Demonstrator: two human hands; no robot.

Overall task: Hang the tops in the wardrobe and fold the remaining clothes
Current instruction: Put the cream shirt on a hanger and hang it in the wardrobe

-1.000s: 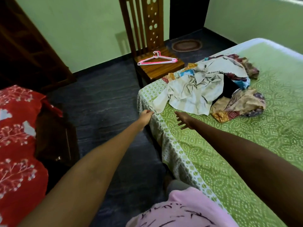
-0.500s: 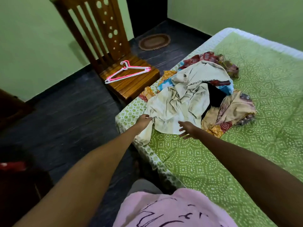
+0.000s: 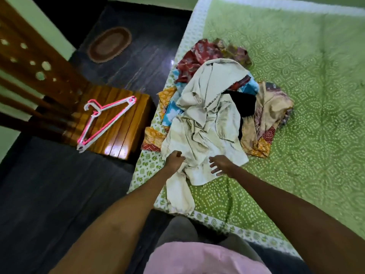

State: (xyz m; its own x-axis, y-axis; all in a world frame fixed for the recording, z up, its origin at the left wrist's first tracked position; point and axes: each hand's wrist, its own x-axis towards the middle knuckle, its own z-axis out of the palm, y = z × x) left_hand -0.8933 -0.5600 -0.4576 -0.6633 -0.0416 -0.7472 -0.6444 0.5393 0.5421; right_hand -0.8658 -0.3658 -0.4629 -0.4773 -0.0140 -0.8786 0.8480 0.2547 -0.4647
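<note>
Nearest the camera, a pink top fills the bottom edge, with both bare arms reaching forward over the bed and its green dotted cover. The left hand has its fingers curled tight on the near edge of a cream garment, a loose end of which hangs over the bed's side below the fist. The right hand lies just beside it on the same cloth, fingers spread apart and straight, gripping nothing. The cream garment tops a heap of clothes near the bed's left edge: beige, black, blue, orange and dark red pieces. Left of the bed stands a wooden chair with pink-and-white hangers on its seat. Farther off, an oval mat lies on the dark floor.
</note>
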